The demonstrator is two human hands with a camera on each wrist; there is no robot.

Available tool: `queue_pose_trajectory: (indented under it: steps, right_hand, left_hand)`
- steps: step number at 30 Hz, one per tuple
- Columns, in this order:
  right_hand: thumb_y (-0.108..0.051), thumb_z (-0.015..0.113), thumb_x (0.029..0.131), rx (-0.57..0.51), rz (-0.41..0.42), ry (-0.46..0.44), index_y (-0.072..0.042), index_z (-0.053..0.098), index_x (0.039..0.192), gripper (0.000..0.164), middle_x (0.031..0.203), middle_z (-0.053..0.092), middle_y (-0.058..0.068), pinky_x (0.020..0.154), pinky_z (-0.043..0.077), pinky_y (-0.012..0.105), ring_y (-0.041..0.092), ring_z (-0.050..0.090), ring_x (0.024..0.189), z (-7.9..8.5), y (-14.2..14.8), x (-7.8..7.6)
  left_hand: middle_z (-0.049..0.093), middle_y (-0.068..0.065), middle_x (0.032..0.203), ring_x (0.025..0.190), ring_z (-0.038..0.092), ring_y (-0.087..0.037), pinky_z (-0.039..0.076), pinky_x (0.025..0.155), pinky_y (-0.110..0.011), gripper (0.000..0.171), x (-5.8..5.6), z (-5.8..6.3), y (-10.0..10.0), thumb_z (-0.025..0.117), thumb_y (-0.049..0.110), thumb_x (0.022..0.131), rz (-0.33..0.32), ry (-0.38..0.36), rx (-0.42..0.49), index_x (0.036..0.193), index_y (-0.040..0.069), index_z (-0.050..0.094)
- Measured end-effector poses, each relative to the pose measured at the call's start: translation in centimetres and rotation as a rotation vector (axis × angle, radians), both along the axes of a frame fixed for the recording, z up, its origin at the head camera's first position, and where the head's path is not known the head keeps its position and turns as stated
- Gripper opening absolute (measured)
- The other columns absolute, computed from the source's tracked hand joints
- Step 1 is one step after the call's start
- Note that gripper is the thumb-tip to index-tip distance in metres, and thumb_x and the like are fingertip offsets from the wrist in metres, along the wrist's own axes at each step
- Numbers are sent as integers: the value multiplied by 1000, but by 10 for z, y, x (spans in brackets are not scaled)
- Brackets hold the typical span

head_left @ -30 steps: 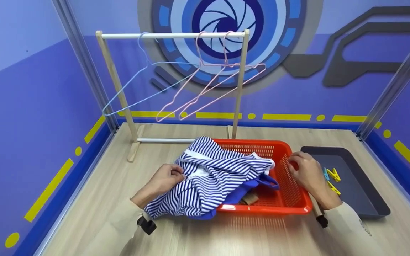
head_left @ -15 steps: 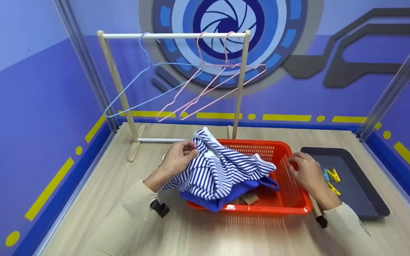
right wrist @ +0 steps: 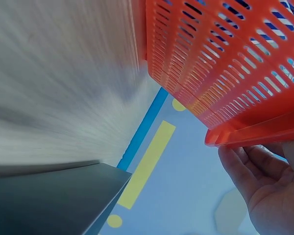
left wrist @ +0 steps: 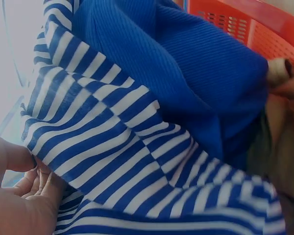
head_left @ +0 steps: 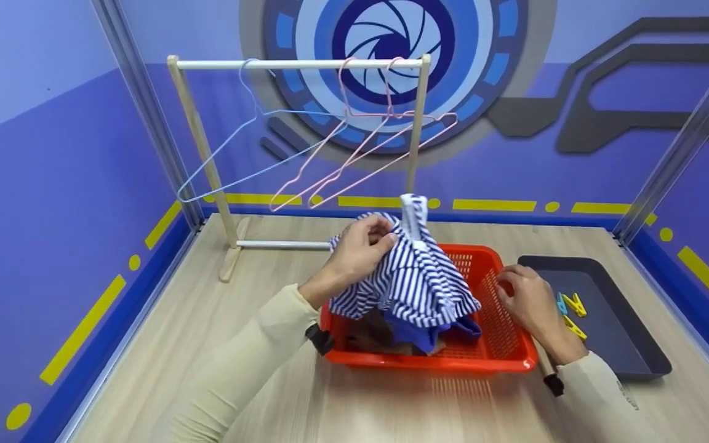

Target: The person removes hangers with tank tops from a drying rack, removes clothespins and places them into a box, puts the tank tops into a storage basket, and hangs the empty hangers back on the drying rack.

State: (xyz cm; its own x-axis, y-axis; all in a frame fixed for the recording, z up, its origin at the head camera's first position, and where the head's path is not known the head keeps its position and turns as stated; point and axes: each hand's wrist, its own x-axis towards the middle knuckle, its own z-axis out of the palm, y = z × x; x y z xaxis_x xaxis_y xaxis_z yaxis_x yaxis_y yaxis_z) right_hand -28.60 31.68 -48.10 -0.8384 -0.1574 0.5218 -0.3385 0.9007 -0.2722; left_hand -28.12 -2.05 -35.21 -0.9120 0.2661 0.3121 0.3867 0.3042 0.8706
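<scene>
In the head view my left hand pinches a navy-and-white striped garment and holds it above a red plastic basket. The left wrist view shows the thumb and fingers on an edge of the striped cloth, with blue ribbed fabric behind it. Part of a blue garment lies in the basket under the striped one, beside brown cloth. My right hand grips the basket's right rim; from the right wrist view, its fingers curl at the rim's edge.
A wooden rack at the back carries a blue hanger and two pink hangers. Right of the basket stands a dark grey tray with yellow clothespins and a light blue one. Walls enclose the table.
My left hand has moved right and away from me, lifting the striped garment and drawing it off the basket's left side. The right hand stays at the rim.
</scene>
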Motion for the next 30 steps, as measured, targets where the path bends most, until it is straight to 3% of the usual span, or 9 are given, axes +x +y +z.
queue_pose_trajectory:
  steps: [4,10,17,22,25,30]
  right_hand:
    - [-8,71,85,12,-6,-4,2,73,95,14,105,68,21,83,55,55,37,65,95,0,-1,1]
    - [-7,72,84,24,-11,23,2,73,93,13,103,68,20,83,55,54,36,65,93,2,0,0]
    - [-7,72,84,20,-15,14,2,73,94,14,105,68,21,84,55,55,37,65,95,3,0,0]
    - [-7,73,84,19,-26,3,2,73,94,14,105,68,20,85,55,55,37,65,95,2,0,0]
    - [-8,73,84,14,-27,-3,2,73,95,15,106,68,21,84,55,55,37,65,95,1,-1,1]
    - [-7,73,83,10,-15,8,2,73,94,14,105,68,21,83,55,55,37,65,94,1,-1,1]
  left_hand:
    - [67,-12,98,86,62,-14,52,82,-25,15,1,1,16,60,9,94,-36,-8,0,106,0,63]
    - [64,-10,100,88,61,-14,52,84,-27,12,1,-17,22,59,10,96,-59,-54,-76,104,3,62]
    - [62,-6,94,83,56,-11,49,77,-25,8,-2,-42,17,61,11,94,-6,-70,-249,100,5,61]
    - [58,-1,86,77,52,-9,45,71,-23,6,0,-55,17,63,11,92,-64,-55,-440,95,7,60]
    - [58,-1,84,75,51,-10,44,70,-24,7,0,-56,16,63,13,92,-98,-47,-510,94,7,60]
    - [60,-1,85,76,53,-11,46,71,-24,10,6,-47,8,61,19,94,-94,-47,-512,94,9,61]
